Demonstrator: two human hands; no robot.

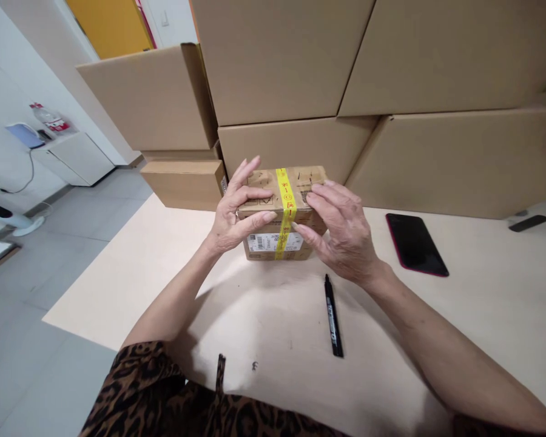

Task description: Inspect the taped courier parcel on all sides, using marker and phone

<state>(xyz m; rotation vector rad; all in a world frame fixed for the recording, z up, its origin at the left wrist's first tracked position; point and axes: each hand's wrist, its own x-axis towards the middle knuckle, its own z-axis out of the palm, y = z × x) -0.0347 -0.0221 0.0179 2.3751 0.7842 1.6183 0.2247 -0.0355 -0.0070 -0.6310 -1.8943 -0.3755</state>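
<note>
A small brown cardboard box [303, 176] stands on the table in front of me. A strip of yellow tape [286, 191] with red print runs over its top and down the front, across a white shipping label [260, 242]. My left hand [236, 212] grips the box's left end, thumb along the front top edge, index finger on the top, other fingers raised and spread. At the right end, my right hand [341, 227] clasps the box with its fingers bent over the top and its thumb at the front beside the tape.
A black marker [332, 315] lies near the box. Farther right are a dark phone [416, 244] with a red edge and a small black object [529, 223]. Large cartons [455, 164] stack up behind, with a flatter carton [182, 182] at left. Grey floor lies beyond the table's left edge.
</note>
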